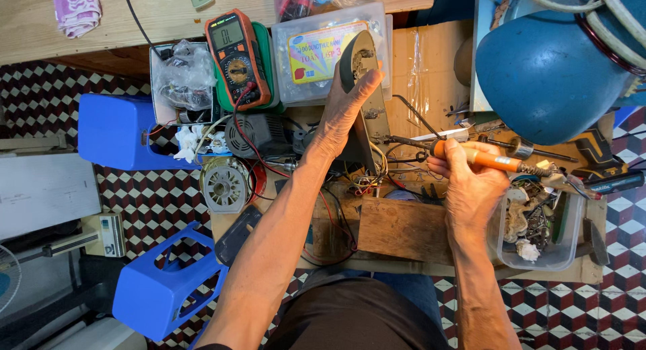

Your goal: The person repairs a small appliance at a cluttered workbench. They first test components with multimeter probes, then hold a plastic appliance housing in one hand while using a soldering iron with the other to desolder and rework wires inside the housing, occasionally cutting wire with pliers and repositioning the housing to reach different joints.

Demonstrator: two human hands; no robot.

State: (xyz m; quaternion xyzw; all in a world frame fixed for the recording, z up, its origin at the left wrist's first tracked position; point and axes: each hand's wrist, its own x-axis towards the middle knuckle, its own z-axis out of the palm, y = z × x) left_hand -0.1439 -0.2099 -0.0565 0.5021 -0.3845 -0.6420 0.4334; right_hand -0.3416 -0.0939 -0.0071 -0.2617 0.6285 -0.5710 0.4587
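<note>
Seen from above, left hand grips a dark upright appliance part at worktop centre while right hand, fist closed, holds an orange-handled soldering iron w/ tip pointing left toward wiring; soldering apparently underway, needing a steady tip.

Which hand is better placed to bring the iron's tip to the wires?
Right. The right hand already grips the orange-handled soldering iron, tip pointing at the wires. The left hand is busy propping the dark part upright.
</note>
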